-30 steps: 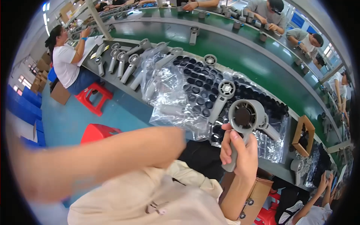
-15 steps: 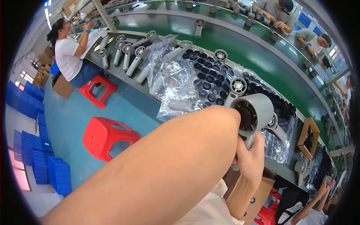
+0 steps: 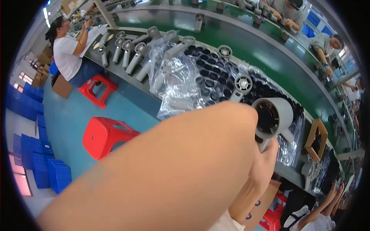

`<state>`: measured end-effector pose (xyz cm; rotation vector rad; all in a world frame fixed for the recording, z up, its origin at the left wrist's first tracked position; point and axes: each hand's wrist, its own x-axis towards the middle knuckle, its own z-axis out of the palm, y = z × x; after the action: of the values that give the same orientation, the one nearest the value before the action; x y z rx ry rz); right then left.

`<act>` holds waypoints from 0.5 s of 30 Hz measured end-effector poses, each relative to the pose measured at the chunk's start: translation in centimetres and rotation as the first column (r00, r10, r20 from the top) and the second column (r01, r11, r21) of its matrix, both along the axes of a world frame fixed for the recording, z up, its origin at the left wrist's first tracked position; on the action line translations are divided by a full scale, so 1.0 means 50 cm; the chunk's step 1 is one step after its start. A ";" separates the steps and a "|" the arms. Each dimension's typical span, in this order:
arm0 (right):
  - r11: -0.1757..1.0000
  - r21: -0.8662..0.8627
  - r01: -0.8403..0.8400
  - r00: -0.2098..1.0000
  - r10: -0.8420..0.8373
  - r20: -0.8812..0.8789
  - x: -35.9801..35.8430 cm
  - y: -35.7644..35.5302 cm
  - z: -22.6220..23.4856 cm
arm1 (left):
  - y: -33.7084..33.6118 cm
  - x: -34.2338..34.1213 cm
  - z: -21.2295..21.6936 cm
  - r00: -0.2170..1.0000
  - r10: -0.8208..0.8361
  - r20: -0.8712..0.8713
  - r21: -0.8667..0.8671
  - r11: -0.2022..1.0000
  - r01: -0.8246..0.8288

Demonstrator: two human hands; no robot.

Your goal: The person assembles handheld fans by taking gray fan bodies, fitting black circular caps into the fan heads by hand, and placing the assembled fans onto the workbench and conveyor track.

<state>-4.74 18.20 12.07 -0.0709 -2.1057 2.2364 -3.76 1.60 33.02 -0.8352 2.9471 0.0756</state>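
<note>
A grey handheld fan body with a round, hollow head and dark inside is held up in front of me, its opening turned toward the left. My right hand is closed around its handle just below the head. My left forearm fills the lower middle of the view; my left hand is bent away at the wrist beside the fan head, and its fingers are hidden. Behind the held fan, another grey fan with a spoked round head lies among black round caps on clear plastic.
Several grey fans and crumpled plastic bags cover the bench on the left. A green conveyor runs behind. At right stands a cardboard tray. Red stools and blue crates are at left; other people work nearby.
The fan body and both my arms have shifted a little to the right. The bench scene has slid slightly left and up in view. My right hand keeps its hold on the handle.
</note>
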 end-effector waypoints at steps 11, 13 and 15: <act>0.052 -0.814 -0.579 0.657 0.621 -0.428 0.035 0.093 -0.017 | -0.026 -0.014 -0.156 0.988 0.123 -0.096 0.037 0.992 -0.120; -0.047 -0.773 -0.632 0.571 0.647 -0.506 0.031 0.091 -0.037 | -0.027 -0.036 -0.204 0.983 0.157 -0.090 0.034 0.987 -0.155; -0.113 -0.748 -0.655 0.506 0.670 -0.544 0.031 0.083 -0.023 | -0.015 -0.062 -0.227 0.975 0.194 -0.105 0.047 0.981 -0.190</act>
<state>-3.20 22.37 10.91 1.2463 -0.2625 3.6543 -6.84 0.86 21.65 -1.1443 2.9445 0.1916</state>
